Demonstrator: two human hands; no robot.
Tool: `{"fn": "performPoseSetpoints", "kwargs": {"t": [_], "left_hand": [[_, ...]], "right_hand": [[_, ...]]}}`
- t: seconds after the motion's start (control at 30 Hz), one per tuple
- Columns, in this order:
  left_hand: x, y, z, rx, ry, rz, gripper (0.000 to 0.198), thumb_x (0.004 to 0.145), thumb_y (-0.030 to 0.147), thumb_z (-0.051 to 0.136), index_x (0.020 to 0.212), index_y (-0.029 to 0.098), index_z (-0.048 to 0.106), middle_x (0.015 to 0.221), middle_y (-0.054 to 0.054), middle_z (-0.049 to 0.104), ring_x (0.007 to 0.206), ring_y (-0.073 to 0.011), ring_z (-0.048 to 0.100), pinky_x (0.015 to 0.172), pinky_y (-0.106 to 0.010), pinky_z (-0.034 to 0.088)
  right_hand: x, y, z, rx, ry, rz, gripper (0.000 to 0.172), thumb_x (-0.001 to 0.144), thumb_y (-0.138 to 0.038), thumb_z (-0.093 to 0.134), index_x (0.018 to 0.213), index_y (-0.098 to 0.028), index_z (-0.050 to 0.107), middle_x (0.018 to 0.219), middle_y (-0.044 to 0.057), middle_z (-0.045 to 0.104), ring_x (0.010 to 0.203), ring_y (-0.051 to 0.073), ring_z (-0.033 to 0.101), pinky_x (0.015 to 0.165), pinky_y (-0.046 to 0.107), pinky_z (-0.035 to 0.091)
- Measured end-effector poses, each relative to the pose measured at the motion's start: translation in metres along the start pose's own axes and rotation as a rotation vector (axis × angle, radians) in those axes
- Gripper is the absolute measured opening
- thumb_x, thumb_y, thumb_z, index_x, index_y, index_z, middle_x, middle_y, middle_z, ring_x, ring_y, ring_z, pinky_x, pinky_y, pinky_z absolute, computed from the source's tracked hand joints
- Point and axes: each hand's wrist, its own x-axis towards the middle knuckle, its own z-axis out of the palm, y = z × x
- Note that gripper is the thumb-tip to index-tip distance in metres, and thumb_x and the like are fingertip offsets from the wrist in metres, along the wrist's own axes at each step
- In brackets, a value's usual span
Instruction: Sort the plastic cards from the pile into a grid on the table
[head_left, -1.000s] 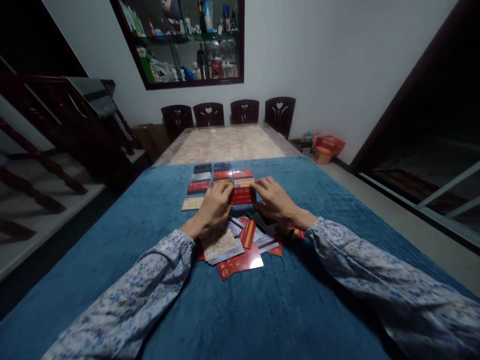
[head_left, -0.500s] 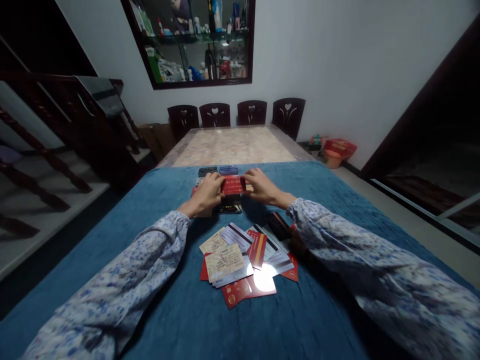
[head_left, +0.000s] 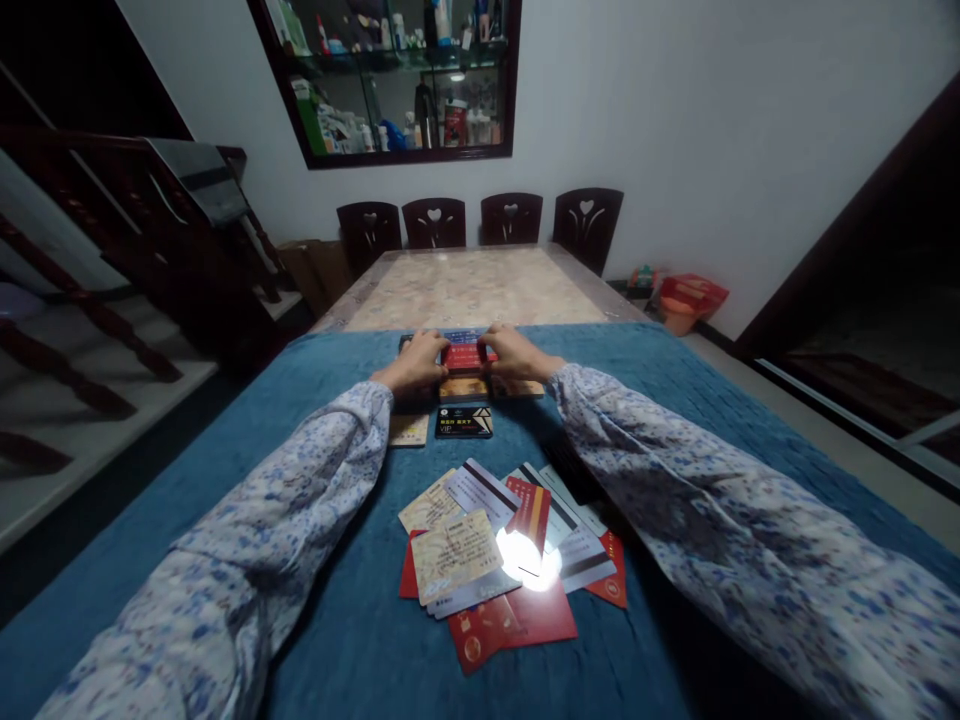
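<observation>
A red card (head_left: 463, 357) is held by its two sides between my left hand (head_left: 418, 360) and my right hand (head_left: 517, 356), fingers closed on its edges. It is over laid-out cards, just in front of a blue card (head_left: 460, 337); whether it touches the surface I cannot tell. Nearer me are a gold-brown card (head_left: 463, 387), a black VIP card (head_left: 454, 424) and a beige card (head_left: 409, 431), partly behind my left wrist. Closer still, a loose overlapping pile holds a beige card (head_left: 456, 556), a red-and-yellow card (head_left: 531, 512) and several white striped cards (head_left: 480, 492).
A blue cloth (head_left: 337, 600) covers the near part of the table, with bare patterned tabletop (head_left: 465, 285) beyond. Dark chairs (head_left: 435, 222) stand at the far end. A stair railing (head_left: 90, 370) is on the left, an orange bin (head_left: 679, 315) on the right floor.
Both hands have carried the red card farther from me, toward the blue card. The gold-brown card now shows, and the black VIP card is fully uncovered. The view has shifted slightly.
</observation>
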Motion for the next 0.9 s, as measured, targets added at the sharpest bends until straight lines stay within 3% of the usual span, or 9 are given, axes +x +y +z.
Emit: {"fn": "performPoseSetpoints", "kwargs": {"t": [0.27, 0.9], "left_hand": [[0.025, -0.007, 0.008, 0.042, -0.092, -0.045, 0.036, 0.075, 0.022, 0.069, 0.110, 0.020, 0.074, 0.125, -0.012, 0.063, 0.128, -0.0383, 0.049, 0.105, -0.049, 0.046], [0.035, -0.018, 0.017, 0.035, -0.197, -0.072, 0.046, 0.081, 0.026, 0.066, 0.127, 0.023, 0.066, 0.125, -0.012, 0.065, 0.129, -0.0336, 0.051, 0.113, -0.051, 0.042]], "right_hand": [[0.022, 0.010, 0.008, 0.023, -0.112, 0.049, 0.026, 0.079, -0.024, 0.074, 0.102, -0.014, 0.078, 0.112, 0.013, 0.075, 0.101, 0.025, 0.067, 0.083, 0.026, 0.047], [0.029, 0.011, 0.011, 0.014, -0.217, 0.060, 0.027, 0.082, -0.023, 0.070, 0.107, -0.015, 0.079, 0.114, 0.011, 0.078, 0.104, 0.023, 0.071, 0.086, 0.024, 0.049]]}}
